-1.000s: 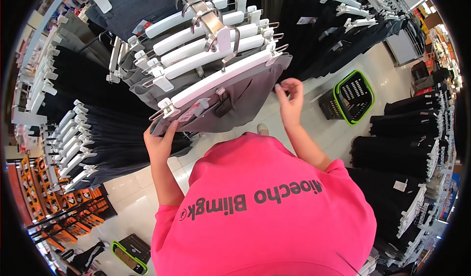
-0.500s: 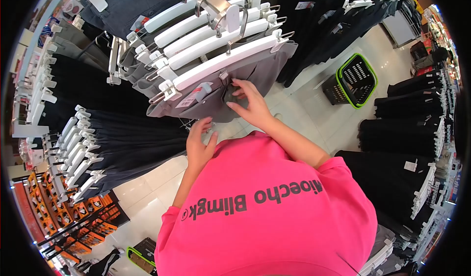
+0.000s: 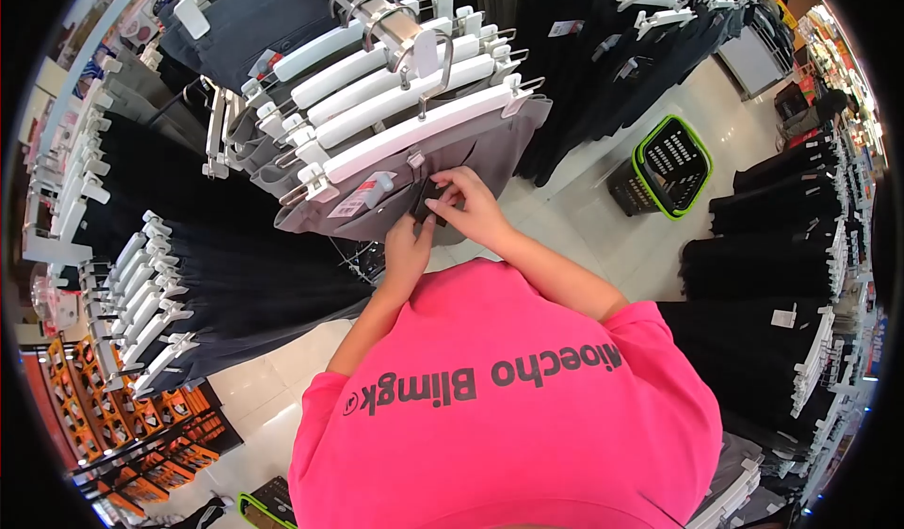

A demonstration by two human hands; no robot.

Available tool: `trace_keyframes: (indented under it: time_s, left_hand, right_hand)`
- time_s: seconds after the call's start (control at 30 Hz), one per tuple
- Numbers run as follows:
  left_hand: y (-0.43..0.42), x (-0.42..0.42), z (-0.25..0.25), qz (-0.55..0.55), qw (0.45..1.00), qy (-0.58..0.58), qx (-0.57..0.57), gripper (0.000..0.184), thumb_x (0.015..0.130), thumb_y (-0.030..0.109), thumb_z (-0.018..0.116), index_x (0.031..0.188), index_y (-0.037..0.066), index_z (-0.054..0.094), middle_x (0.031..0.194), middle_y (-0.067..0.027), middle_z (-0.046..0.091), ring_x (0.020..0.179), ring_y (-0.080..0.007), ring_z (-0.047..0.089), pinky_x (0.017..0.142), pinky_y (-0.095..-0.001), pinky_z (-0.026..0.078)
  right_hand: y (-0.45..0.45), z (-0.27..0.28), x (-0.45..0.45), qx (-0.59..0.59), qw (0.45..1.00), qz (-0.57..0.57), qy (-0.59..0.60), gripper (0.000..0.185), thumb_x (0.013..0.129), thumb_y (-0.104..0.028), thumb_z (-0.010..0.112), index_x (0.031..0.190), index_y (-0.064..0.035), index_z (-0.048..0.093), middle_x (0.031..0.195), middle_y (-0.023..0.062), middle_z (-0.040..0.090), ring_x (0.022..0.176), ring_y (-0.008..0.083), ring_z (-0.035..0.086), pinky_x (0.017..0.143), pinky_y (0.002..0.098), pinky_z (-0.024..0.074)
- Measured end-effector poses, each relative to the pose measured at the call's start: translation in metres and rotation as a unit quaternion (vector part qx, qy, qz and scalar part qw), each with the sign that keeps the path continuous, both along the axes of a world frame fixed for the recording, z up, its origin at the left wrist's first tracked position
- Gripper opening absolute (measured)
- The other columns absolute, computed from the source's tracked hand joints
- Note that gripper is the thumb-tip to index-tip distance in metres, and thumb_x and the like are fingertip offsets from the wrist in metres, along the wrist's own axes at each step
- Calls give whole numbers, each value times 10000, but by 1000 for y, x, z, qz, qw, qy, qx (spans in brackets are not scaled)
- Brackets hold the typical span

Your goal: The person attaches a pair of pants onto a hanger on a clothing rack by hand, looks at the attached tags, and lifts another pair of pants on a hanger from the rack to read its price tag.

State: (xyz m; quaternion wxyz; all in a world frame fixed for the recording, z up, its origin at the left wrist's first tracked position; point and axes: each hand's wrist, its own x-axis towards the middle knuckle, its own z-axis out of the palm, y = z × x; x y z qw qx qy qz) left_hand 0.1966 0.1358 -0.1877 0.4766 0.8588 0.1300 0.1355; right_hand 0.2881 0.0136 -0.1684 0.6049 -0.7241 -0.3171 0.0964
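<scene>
Grey trousers (image 3: 471, 157) hang from a white clip hanger (image 3: 414, 134) at the front end of a metal rail. A dark hang tag (image 3: 427, 195) dangles over their front below the waistband. My right hand (image 3: 468, 206) pinches this tag from the right, thumb and fingers together. From below, my left hand (image 3: 407, 247) has its fingers closed at the tag's lower left edge. A price label (image 3: 353, 201) and a grey security tag (image 3: 379, 186) are fixed to the trousers just left of my hands.
More white hangers (image 3: 363, 105) with grey trousers crowd the metal rail (image 3: 377, 21). Dark garments (image 3: 254, 280) hang at the left, others (image 3: 753, 265) at the right. A black shopping basket (image 3: 664, 167) with a green rim stands on the floor (image 3: 603, 237).
My left hand has moved up and right to the tag, and its fingers have closed. My right hand has closed from a loose, spread pose onto the tag.
</scene>
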Motion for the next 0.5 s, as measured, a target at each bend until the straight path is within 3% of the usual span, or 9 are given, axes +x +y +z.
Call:
trace_keyframes:
  time_s: [0.07, 0.1, 0.17, 0.37, 0.5]
  left_hand:
    - [-4, -4, 6, 1, 999, 24, -47, 215, 843, 157, 564, 963, -21, 581, 727, -126, 614, 624, -201, 579, 601, -306, 448]
    - [-5, -6, 3, -3, 998, 29, -47, 215, 843, 157, 564, 963, -21, 581, 727, -126, 614, 624, -201, 579, 601, -306, 448]
    - [-6, -9, -5, -18, 980, 4, -200, 215, 853, 162, 568, 973, -16, 586, 751, -78, 623, 650, -98, 545, 597, -253, 434]
    - [-9, -19, 12, -66, 962, 63, -259, 238, 864, 158, 562, 1038, -3, 584, 851, -48, 631, 741, -74, 550, 664, -234, 449]
    - [-15, -19, 18, -75, 944, 41, -319, 243, 878, 161, 546, 1049, -9, 580, 903, -41, 624, 784, -67, 546, 705, -226, 442]
  right_hand:
    - [-3, 3, -3, 1, 1000, -15, 6, 301, 753, -68, 668, 1027, -14, 558, 933, 64, 486, 693, 88, 546, 617, 207, 441]
    - [-5, 3, -5, 0, 1000, -25, 10, 269, 752, -66, 667, 999, -16, 573, 924, 58, 482, 659, 76, 525, 589, 197, 428]
    - [-10, 3, -9, 8, 999, -44, 18, 246, 740, -75, 675, 963, -18, 588, 894, 56, 488, 605, 83, 497, 568, 205, 418]
    - [-30, 15, -17, 18, 994, -81, 67, 193, 727, -81, 681, 898, -18, 617, 829, 32, 484, 540, 62, 423, 513, 207, 358]
    - [-41, 7, -16, 16, 990, -44, 131, 179, 765, -120, 663, 886, 2, 611, 709, 6, 482, 519, 42, 390, 486, 206, 326]
